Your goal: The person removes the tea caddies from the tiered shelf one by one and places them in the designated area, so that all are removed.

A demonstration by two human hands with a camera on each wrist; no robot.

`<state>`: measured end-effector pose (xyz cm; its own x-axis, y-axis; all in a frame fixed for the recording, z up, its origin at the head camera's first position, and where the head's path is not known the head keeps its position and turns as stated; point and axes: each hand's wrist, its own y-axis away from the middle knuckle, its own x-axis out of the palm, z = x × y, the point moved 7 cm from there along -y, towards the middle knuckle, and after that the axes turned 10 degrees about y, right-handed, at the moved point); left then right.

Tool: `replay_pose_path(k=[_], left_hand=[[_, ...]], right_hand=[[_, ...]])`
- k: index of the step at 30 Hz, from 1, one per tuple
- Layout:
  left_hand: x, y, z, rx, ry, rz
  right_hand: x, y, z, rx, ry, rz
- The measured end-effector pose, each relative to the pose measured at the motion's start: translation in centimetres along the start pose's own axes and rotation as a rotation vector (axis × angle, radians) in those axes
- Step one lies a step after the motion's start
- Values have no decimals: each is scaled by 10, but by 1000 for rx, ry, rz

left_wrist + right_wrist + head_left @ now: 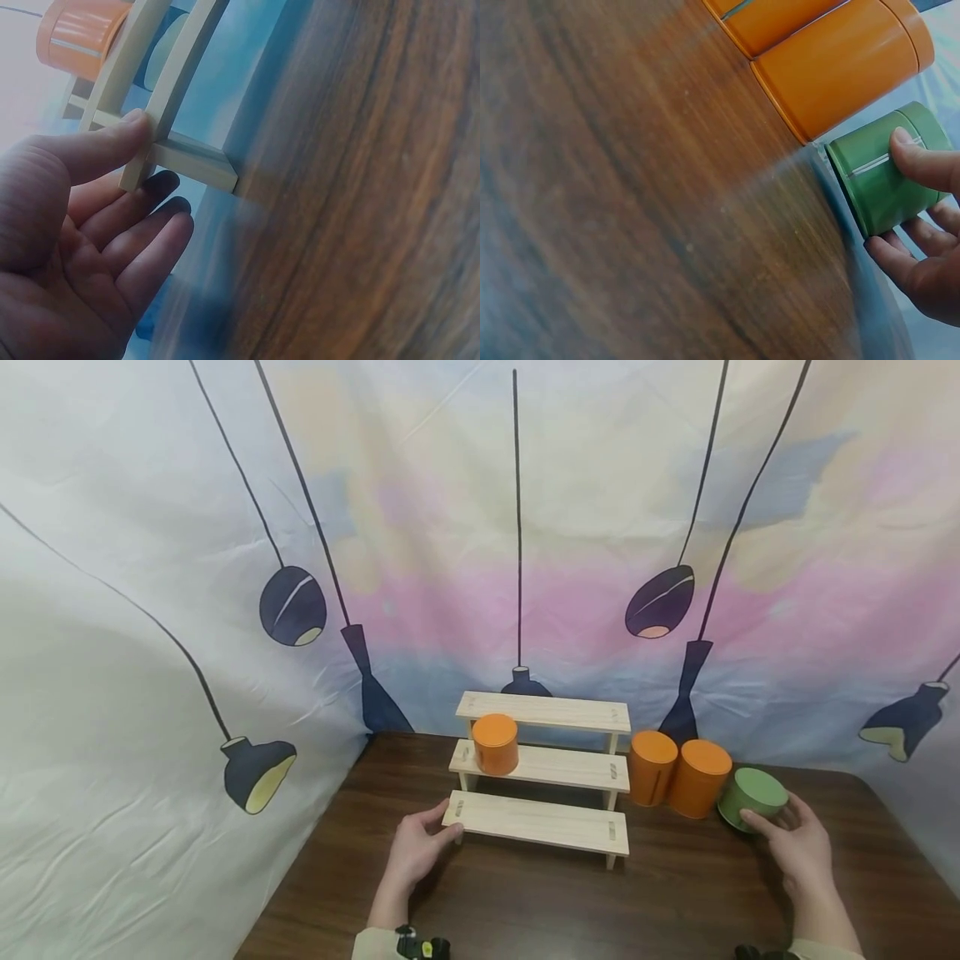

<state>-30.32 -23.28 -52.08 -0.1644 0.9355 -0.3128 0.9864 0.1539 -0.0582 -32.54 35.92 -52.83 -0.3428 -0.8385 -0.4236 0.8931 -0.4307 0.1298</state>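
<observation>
Left hand (417, 847) is pinching the left end of the bottom step (536, 822) of the rack (551, 767). Right hand (802, 843) has its thumb and fingers round the green can (756, 795), right of the rack; can't tell if it's off the table (525, 910). Two orange cans (699, 781) stand just beside it. Third orange can (495, 747) sits on the middle step (573, 768). One up, three not, so early days I'd guess.

A staged tabletop corner — what kind of building it stands in cannot be told. A creased fabric backdrop (450, 568), printed with pendant lamps (292, 606) and pastel patches, hangs round a wood-grain table (540, 910) — behind and beside it.
</observation>
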Motion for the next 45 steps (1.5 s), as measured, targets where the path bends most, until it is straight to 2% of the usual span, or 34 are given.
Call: replay_pose_path(k=[9, 28, 45], left_hand=[[-2, 1, 0, -13, 10, -13], [-1, 1, 0, -30, 0, -1], [-1, -1, -2, -28, -21, -10]], right_hand=[[1, 0, -1, 18, -3, -10], [6, 1, 0, -25, 29, -27], [5, -3, 4, -57, 31, 18]])
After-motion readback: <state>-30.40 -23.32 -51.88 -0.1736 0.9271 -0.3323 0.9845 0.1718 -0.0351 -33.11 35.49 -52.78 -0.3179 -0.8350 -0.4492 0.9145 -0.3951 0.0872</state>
